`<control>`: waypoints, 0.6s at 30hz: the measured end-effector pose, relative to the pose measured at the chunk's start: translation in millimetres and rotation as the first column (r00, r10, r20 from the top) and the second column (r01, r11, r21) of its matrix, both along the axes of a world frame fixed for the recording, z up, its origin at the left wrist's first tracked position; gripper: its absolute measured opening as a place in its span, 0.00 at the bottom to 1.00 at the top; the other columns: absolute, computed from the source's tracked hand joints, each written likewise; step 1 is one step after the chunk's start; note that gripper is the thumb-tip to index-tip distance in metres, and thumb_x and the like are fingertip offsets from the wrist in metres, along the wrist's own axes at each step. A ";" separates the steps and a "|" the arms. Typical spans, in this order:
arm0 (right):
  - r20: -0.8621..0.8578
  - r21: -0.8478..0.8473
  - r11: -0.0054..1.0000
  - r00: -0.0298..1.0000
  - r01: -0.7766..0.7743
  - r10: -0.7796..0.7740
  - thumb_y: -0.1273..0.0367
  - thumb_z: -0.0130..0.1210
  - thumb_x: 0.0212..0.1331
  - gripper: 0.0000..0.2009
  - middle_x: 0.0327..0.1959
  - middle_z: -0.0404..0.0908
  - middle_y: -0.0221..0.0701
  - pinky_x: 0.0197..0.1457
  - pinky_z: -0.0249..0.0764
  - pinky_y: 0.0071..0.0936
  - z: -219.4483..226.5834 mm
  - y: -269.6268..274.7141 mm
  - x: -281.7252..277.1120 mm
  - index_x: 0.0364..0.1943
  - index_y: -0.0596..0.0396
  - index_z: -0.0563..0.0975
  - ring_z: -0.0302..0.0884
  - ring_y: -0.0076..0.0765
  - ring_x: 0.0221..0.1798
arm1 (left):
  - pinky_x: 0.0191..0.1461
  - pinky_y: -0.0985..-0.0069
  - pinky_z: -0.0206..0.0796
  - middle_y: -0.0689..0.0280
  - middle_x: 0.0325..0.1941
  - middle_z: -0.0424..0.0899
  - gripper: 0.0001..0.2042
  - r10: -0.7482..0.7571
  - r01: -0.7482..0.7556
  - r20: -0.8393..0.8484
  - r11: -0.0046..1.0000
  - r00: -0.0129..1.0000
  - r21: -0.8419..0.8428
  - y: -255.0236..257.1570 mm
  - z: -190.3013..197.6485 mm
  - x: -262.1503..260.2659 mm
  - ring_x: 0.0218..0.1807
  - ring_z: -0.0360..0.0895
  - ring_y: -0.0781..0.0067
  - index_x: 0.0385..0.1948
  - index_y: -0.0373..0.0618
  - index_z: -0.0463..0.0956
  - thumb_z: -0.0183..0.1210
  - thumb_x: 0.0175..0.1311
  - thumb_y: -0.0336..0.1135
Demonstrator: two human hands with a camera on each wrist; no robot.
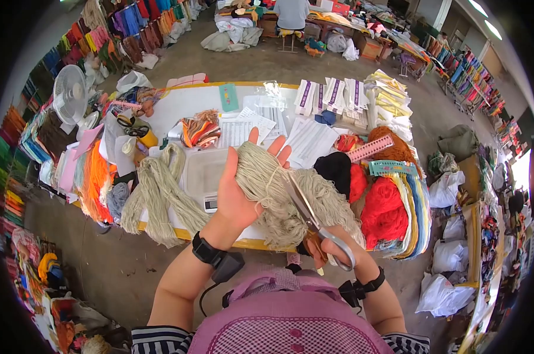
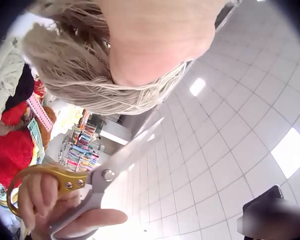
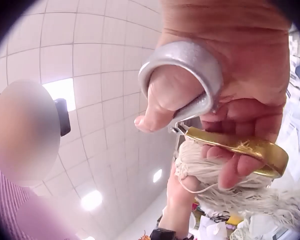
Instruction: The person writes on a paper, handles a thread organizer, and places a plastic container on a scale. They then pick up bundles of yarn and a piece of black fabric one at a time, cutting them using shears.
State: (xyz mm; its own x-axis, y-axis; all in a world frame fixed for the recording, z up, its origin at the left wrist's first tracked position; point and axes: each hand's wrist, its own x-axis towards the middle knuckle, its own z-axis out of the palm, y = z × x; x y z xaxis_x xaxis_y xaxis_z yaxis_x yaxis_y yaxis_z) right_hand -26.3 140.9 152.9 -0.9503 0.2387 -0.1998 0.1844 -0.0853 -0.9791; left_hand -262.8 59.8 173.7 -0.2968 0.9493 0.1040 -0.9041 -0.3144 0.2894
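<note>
My left hand (image 1: 234, 200) is palm up, fingers extended, with a pale grey-green yarn skein (image 1: 256, 170) resting across it. A thin strand circles the bundle; its lower part spreads into loose yarn (image 1: 334, 203). My right hand (image 1: 332, 243) grips metal scissors (image 1: 307, 213), whose blades point toward the skein's tied part. In the left wrist view, the scissors (image 2: 107, 175) have one gold and one grey handle, with slightly parted blades below the skein (image 2: 75, 75). The right wrist view shows the thumb through the grey loop (image 3: 212, 75) and fingers in the gold loop (image 3: 240, 144).
More pale yarn (image 1: 163, 194) hangs over the table's near edge beside a clear tray (image 1: 205, 171). Red yarn (image 1: 388, 209) and a black bundle (image 1: 333, 170) lie to the right. Papers (image 1: 311, 141) are behind; a fan (image 1: 70, 94) stands at the left.
</note>
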 end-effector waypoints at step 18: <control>-0.382 0.433 0.823 0.902 0.366 -0.200 0.67 0.68 0.45 0.29 0.50 0.74 0.36 0.47 0.71 0.29 -24.9 28.7 -30.2 0.53 0.58 0.67 0.75 0.31 0.47 | 0.77 0.58 0.32 0.52 0.77 0.44 0.38 -0.025 -0.316 -0.928 0.944 -0.371 0.101 0.8 -25.4 23.5 0.78 0.38 0.52 0.73 0.50 0.45 0.41 0.68 0.64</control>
State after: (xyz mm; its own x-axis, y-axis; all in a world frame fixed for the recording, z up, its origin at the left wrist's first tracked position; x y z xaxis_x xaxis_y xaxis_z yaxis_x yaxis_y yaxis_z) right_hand -56.5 169.6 128.1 -0.8154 0.4929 0.3035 -0.0881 0.4126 -0.9067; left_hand -239.3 60.6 148.3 -0.0984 0.9375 0.3338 0.6877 -0.1784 0.7037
